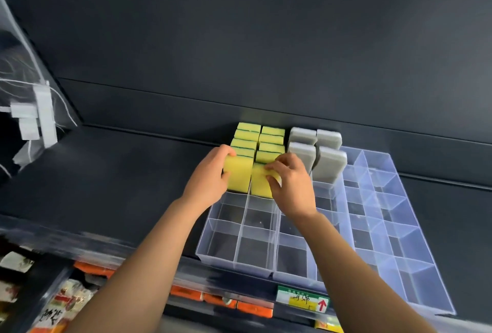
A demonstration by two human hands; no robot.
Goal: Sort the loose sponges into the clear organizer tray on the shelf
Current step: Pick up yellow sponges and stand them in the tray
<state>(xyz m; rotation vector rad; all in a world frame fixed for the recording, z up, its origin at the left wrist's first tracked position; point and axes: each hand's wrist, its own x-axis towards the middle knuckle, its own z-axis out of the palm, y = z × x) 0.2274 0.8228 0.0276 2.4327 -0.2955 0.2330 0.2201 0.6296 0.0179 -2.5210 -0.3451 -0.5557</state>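
On the dark shelf [106, 173] sits the clear plastic organizer tray [235, 262], divided into compartments. The left hand [210, 177] curls round an upright yellow rectangular sponge [238, 174] in the leftmost column. The right hand [291, 186] pinches a second yellow sponge [258, 182] in the next column. Behind both stand rows of yellow green-backed sponges [259, 139]. Upright grey sponges [316, 151] stand just beside these.

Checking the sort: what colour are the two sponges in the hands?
Yellow: both the left sponge and the right sponge, seen in the head view.
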